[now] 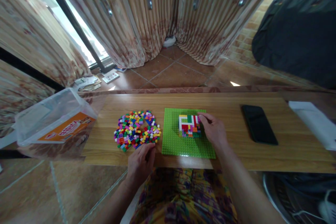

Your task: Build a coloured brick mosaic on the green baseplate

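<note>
A square build of small toy bricks (pixel 186 127), with red, white, green, yellow and orange on top, stands on a green studded baseplate (pixel 172 147). My right hand (pixel 214 131) is at its far right corner, thumb and forefinger closed together against the top edge. Whether a brick is between those fingertips is hidden. To the left of the baseplate lies a loose pile of multicoloured bricks (pixel 128 126). At the pile's near edge is my left hand (pixel 141 161), its fingers curled and pressed together. What they hold, if anything, is too small to make out.
A black phone (pixel 259 124) lies on the wooden table (pixel 228 106) to the right. At the left end stands a clear plastic tub (pixel 56 119) with an orange label. White paper (pixel 312 120) is at the far right. Curtains (pixel 147 24) hang beyond the table.
</note>
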A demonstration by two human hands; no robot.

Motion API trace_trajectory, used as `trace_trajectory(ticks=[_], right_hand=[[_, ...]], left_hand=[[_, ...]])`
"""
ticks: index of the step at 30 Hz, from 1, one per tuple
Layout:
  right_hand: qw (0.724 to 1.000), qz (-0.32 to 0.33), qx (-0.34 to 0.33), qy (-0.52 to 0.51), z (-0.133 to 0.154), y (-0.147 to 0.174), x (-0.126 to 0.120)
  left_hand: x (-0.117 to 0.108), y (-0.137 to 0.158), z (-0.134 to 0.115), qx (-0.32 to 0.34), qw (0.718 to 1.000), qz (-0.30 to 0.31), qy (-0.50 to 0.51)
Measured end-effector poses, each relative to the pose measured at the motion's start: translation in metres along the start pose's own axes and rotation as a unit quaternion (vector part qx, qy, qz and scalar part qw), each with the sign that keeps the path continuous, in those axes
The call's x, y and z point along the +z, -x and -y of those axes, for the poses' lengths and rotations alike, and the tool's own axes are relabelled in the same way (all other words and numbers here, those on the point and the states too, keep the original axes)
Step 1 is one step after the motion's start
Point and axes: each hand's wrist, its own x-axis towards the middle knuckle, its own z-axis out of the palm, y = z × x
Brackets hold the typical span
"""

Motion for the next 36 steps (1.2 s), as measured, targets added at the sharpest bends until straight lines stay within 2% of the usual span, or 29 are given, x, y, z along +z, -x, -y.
trace_trajectory(ticks=[8, 16, 21, 26, 31, 36], right_hand=[[0.997, 0.029, -0.039, 0.053, 0.008, 0.001, 0.002], [0.997, 0.051, -0.045, 0.042, 0.006, -0.001, 0.003], [0.997, 0.059, -0.042, 0.023, 0.005, -0.001, 0.003], [0.997, 0.071, -0.031, 0.016, 0.008, -0.001, 0.001], [0.997, 0.073, -0.032, 0.015, 0.006, -0.003, 0.002], [0.996, 0.081, -0.039, 0.017, 0.002, -0.005, 0.004]], left_hand=[[0.001, 0.001, -0.001, -0.005, 1.0, 0.005, -0.002], [0.0, 0.002, 0.0, -0.006, 1.0, 0.012, -0.007], [0.002, 0.012, -0.017, 0.015, 1.0, 0.019, -0.001], [0.013, 0.013, -0.037, 0.044, 0.997, 0.055, 0.011], [0.019, 0.003, -0.042, 0.06, 0.993, 0.097, 0.012], [0.022, 0.0, -0.043, 0.065, 0.992, 0.11, 0.026]])
